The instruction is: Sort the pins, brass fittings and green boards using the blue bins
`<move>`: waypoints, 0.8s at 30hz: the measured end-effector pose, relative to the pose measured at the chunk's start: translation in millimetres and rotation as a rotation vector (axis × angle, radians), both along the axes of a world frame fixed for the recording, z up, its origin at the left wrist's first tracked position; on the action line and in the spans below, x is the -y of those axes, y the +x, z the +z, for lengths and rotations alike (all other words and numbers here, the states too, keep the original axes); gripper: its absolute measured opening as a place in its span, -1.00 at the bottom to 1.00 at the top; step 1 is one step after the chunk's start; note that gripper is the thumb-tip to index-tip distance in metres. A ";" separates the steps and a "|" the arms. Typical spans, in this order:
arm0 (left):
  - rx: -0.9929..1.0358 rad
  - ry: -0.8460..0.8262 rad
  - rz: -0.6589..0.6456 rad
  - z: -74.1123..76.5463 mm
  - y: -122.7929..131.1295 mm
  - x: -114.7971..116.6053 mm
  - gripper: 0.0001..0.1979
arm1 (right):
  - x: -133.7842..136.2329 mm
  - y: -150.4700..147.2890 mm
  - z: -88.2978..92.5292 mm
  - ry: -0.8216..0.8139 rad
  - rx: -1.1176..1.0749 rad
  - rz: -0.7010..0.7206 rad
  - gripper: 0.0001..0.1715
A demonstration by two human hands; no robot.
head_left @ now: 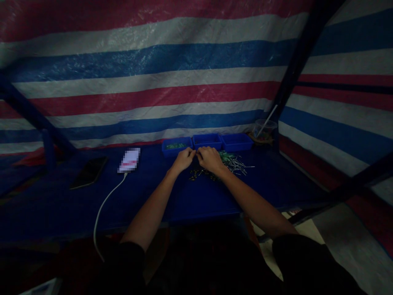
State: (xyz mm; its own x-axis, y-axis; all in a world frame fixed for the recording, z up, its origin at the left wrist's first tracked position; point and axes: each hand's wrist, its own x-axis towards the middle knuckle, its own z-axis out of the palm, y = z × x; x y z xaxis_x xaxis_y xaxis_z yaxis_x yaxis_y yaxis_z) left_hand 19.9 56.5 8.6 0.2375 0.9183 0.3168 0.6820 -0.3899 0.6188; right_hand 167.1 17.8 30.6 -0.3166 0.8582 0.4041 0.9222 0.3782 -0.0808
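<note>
My left hand (184, 158) and my right hand (210, 158) meet fingertip to fingertip over the blue table, fingers closed in pinches; whatever lies between them is too small to make out. Beside and partly under my right hand spreads a pile of thin metallic and green pieces (236, 162). Small brassy bits (193, 176) lie just below the hands. Behind them stand a blue tray with green pieces (177, 146), a middle blue tray (207, 141) and a right blue tray (237, 141).
On the left of the table (147, 196) lie a dark phone (89, 172) and a lit, blurred-out device (129, 160) with a white cable (100, 211). A clear cup (264, 128) with a white stick stands at the back right. Striped sheeting hangs behind.
</note>
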 end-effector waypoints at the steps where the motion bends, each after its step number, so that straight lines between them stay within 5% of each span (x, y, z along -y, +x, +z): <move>1: 0.002 -0.001 -0.010 2.1 -0.2 0.4 -0.75 | 0.0 -0.2 0.1 0.014 -0.003 0.000 -0.70; 8: -0.081 -0.153 -0.246 19.1 -21.1 5.3 -0.76 | -3.7 16.3 23.8 0.239 -0.237 -0.014 -0.58; 11: -0.166 -0.371 -0.343 16.1 -33.3 9.9 -0.78 | -14.5 28.0 46.0 0.429 -0.379 -0.086 -0.50; 14: -0.220 -0.436 -0.341 8.0 -36.6 14.1 -0.81 | -32.1 36.2 55.8 0.382 -0.346 -0.211 -0.55; 18: -0.251 -0.337 -0.294 1.3 -30.8 15.0 -0.90 | -40.7 39.3 34.1 0.122 -0.189 -0.228 -0.55; 24: -0.196 -0.179 -0.181 4.5 -28.8 10.3 -0.76 | -12.1 18.0 -9.7 -0.088 -0.059 0.157 -0.65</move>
State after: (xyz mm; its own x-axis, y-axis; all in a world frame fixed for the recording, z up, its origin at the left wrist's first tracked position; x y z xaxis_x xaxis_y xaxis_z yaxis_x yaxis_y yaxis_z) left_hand -8.9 46.2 13.1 0.4423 0.8927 0.0865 0.7246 -0.4125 0.5520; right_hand 185.0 29.9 21.0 -0.4275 0.8328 0.3517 0.8450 0.5063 -0.1719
